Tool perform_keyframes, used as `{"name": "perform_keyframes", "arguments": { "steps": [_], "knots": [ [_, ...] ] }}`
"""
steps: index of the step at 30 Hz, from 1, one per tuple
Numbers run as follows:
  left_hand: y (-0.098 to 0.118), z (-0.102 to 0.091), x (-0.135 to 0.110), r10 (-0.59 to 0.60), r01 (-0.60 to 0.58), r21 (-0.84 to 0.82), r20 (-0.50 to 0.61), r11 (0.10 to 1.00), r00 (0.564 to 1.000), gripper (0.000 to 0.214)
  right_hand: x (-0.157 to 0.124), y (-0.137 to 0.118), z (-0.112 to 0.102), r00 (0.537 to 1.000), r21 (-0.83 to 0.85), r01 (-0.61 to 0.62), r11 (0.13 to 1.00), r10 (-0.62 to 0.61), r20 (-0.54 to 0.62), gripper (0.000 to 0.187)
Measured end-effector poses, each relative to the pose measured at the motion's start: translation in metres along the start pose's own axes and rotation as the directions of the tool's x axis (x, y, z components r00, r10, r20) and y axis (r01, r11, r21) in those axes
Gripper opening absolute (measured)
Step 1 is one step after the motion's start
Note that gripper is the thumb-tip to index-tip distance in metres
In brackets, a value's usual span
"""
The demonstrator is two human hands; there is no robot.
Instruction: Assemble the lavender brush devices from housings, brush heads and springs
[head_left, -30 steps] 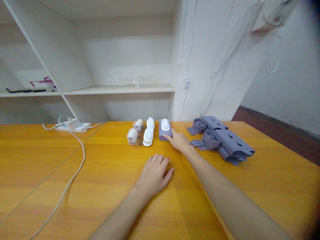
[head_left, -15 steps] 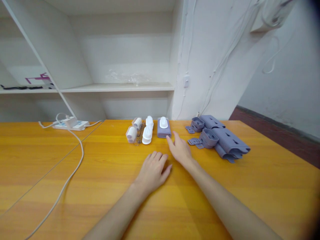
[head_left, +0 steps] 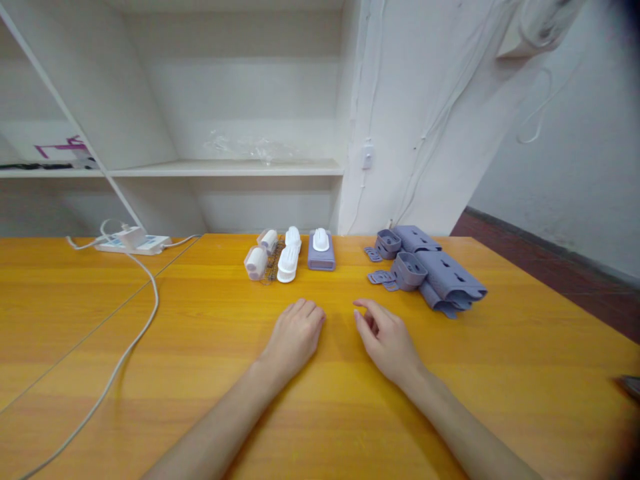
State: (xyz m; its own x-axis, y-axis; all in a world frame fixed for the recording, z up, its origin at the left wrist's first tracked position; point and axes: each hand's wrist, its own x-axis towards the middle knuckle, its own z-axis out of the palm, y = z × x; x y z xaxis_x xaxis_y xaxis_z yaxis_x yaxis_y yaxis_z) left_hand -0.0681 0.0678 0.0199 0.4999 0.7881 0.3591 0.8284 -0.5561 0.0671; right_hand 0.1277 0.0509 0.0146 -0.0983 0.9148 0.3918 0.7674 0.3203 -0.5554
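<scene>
My left hand [head_left: 294,335] lies flat, palm down, on the orange wooden table [head_left: 150,373], fingers stretched and holding nothing. My right hand [head_left: 385,339] rests beside it with loosely curled, parted fingers, also empty. Beyond both hands stands a purple block with a white cap [head_left: 321,250]. To its left lie white ribbed parts [head_left: 289,253] and small clear-and-white rollers [head_left: 256,261]. A pile of purple-grey plastic pieces [head_left: 430,273] sits to the right of the block.
A white power strip [head_left: 133,243] sits at the back left, its cable [head_left: 135,333] trailing across the table toward me. White shelves [head_left: 225,168] and a white wall with hanging wires rise behind. A dark object [head_left: 631,385] shows at the right edge.
My right hand has let go of the purple block and drawn back toward me, settling beside the left hand. The view has tilted slightly.
</scene>
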Motion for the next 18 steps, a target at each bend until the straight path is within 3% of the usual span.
{"name": "perform_keyframes", "arguments": {
  "steps": [8,12,14,16,18],
  "knots": [
    [-0.001,0.004,0.000,-0.069,0.069,0.060,-0.005,0.996,0.998,0.023,-0.001,-0.001,-0.004,0.991,-0.114,0.085,0.990,-0.096,-0.097,0.024],
    [-0.001,0.002,0.001,-0.074,0.073,0.046,0.012,0.996,0.997,0.021,0.006,0.009,-0.020,0.932,-0.332,0.082,0.940,-0.190,-0.309,0.024],
    [0.000,0.000,0.001,-0.077,0.076,0.037,0.019,0.996,0.997,0.020,0.010,0.017,-0.030,0.875,-0.446,-0.001,0.895,-0.216,-0.434,0.029],
    [0.002,-0.002,0.001,-0.080,0.079,0.030,0.027,0.996,0.996,0.021,0.014,0.025,-0.041,0.800,-0.505,-0.201,0.840,-0.156,-0.579,0.035],
    [0.003,-0.003,0.001,-0.085,0.084,0.027,0.031,0.996,0.996,0.022,0.016,0.033,-0.049,0.762,-0.499,-0.344,0.796,-0.074,-0.643,0.043]
  ]
}}
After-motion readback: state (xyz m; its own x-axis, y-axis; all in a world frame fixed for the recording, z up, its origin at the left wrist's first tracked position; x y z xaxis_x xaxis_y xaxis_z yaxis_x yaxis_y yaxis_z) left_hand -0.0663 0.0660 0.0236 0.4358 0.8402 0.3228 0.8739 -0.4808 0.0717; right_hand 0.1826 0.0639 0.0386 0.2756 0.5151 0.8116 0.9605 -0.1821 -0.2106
